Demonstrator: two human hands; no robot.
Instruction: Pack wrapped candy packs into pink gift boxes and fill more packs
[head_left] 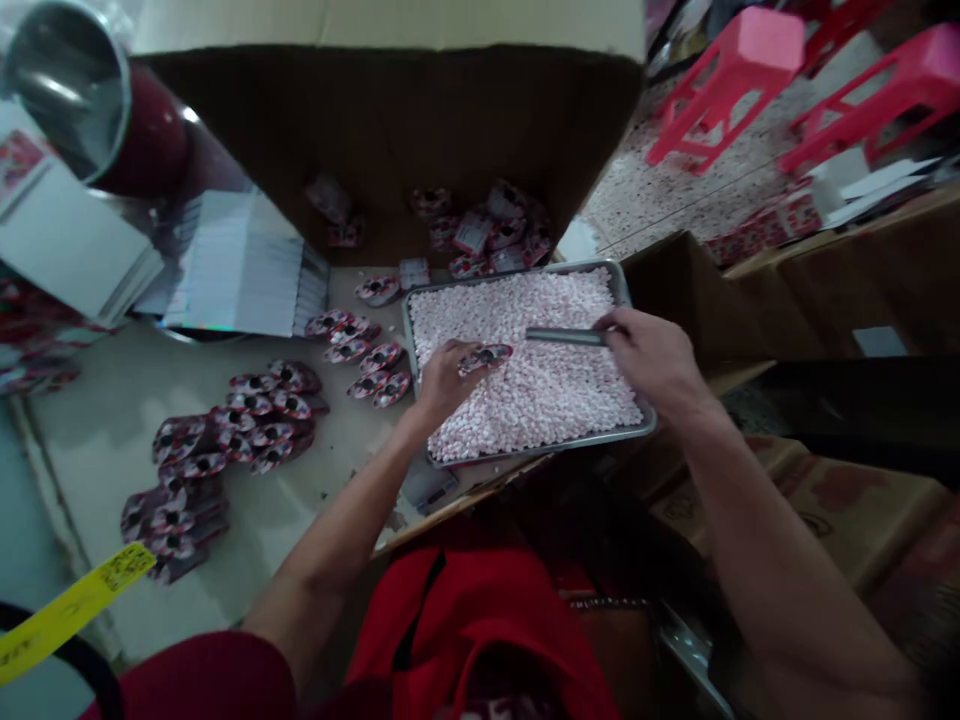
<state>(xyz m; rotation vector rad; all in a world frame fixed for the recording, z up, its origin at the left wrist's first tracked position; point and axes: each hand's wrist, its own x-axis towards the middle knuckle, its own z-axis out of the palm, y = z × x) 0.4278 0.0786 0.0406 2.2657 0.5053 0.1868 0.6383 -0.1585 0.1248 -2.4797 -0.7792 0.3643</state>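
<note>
A metal tray full of small pale pink pellets lies in front of me. My left hand is closed around a small red-and-white printed packet with an opening on top, held over the left part of the pellets. My right hand grips the end of a flat grey metal strip, which reaches left over the pellets toward the packet. Whether the strip touches the pellets cannot be made out. Several similar packets stand upright just left of the tray.
More packets stand in clusters on the table at left. A large open cardboard box behind the tray holds packets. Stacked white cards and a metal pot are at back left. Pink stools stand at back right.
</note>
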